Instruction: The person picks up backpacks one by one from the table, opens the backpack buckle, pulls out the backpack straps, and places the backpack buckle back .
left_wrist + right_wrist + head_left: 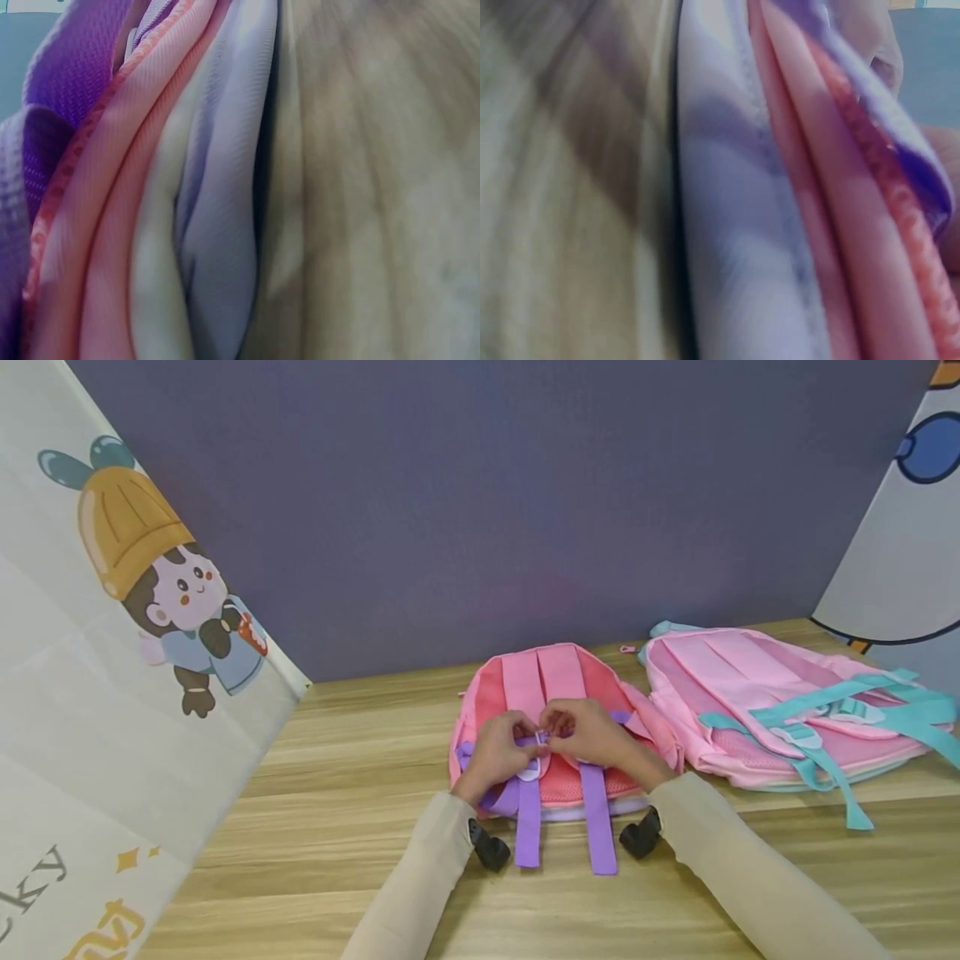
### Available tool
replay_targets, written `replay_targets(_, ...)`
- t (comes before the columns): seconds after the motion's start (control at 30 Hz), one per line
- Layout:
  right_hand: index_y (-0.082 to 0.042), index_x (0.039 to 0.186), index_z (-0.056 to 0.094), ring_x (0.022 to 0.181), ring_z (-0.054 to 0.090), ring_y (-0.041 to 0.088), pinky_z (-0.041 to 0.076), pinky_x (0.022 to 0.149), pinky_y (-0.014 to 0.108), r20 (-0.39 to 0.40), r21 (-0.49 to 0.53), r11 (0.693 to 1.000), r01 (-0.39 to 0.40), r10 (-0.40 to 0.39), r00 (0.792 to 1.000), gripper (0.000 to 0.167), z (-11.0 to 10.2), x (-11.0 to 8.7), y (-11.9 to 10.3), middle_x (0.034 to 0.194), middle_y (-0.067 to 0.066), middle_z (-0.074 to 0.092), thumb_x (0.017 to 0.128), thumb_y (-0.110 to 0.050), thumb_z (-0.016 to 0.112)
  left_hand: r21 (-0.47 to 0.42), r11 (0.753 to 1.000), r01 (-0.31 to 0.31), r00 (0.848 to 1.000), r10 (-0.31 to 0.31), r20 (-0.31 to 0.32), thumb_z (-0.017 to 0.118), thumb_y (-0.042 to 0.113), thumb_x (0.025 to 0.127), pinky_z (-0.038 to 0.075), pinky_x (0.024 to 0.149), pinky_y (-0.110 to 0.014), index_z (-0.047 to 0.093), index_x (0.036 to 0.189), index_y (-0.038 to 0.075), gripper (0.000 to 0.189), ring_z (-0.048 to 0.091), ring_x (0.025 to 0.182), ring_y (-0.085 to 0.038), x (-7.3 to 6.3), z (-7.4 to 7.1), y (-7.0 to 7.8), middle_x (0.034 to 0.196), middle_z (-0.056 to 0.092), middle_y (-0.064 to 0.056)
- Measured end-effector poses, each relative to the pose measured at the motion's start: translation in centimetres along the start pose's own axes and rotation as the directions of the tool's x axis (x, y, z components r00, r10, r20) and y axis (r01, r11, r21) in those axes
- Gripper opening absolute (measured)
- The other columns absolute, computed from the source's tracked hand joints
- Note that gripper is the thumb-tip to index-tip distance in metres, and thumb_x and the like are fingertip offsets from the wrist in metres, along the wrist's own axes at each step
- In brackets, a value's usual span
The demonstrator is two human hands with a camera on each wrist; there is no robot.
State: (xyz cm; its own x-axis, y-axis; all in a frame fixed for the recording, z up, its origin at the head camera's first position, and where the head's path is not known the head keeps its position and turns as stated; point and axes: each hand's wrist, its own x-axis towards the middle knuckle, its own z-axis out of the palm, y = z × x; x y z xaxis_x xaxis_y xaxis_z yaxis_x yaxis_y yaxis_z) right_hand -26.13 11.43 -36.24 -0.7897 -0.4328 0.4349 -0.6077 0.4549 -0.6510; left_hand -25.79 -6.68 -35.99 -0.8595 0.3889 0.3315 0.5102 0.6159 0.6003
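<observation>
A coral-pink backpack lies on the table with its shoulder-strap side up. Over its middle, my left hand and my right hand meet, fingertips nearly together. Both pinch a purple strap with a small whitish piece on it, partly hidden by the fingers. Two purple webbing tails hang toward the front edge, one below a white adjuster buckle. In the right wrist view, part of the right hand shows beside a purple strap along the bag's edge.
Right of it lies a light-pink backpack with turquoise straps and white buckles, touching or close beside the coral one. A dark partition stands behind the wooden table; a cartoon-printed panel rises at left.
</observation>
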Motion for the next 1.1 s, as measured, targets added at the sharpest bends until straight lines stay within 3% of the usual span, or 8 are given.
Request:
replay_targets(0.23,-0.006,0.089,0.066,0.072,0.06,0.012,0.051,0.067,0.023,0.007,0.072,0.996,-0.052,0.051,0.999,0.016,-0.11,0.25,0.6,0.08,0.004,0.066,0.076,0.002,0.068,-0.021,1.0,0.021,1.0,-0.021,-0.003,0.079,0.013,0.075,0.043,0.066,-0.02,0.067,0.088,0.004,0.019,0.053,0.073,-0.01,0.09,0.06,-0.18,0.082,0.065,-0.006)
replay_targets(0.53,-0.005,0.09,0.066,0.072,0.057,0.012,0.049,0.068,0.024,0.062,0.028,0.996,-0.09,0.088,0.994,0.014,-0.15,0.17,0.06,0.079,0.003,0.064,0.078,0.0,0.065,-0.051,0.998,0.026,1.0,-0.026,-0.017,0.079,0.01,0.074,0.04,0.062,-0.018,0.069,0.089,0.003,0.02,0.051,0.069,-0.009,0.12,0.42,-0.38,0.078,0.066,-0.007)
replay_targets(0.73,-0.007,0.086,0.065,0.071,0.056,0.011,0.048,0.067,0.026,0.052,0.007,0.994,-0.111,0.11,0.993,0.001,-0.02,-0.01,-0.01,0.078,0.002,0.064,0.085,-0.007,0.065,-0.041,0.999,0.032,0.999,-0.033,-0.018,0.079,0.011,0.074,0.04,0.061,-0.019,0.07,0.089,0.005,0.019,0.049,0.067,-0.007,-0.01,0.45,-0.24,0.078,0.066,-0.005)
replay_targets(1.1,-0.004,0.083,0.062,0.067,0.049,0.012,0.041,0.064,0.024,0.048,0.019,0.987,-0.161,0.16,0.986,0.01,0.31,0.12,0.15,0.075,0.004,0.059,0.091,-0.003,0.057,-0.032,0.999,0.009,0.999,-0.01,-0.033,0.079,0.012,0.074,0.041,0.064,-0.02,0.071,0.087,0.006,0.017,0.051,0.069,-0.01,-0.05,0.39,-0.32,0.076,0.065,-0.004)
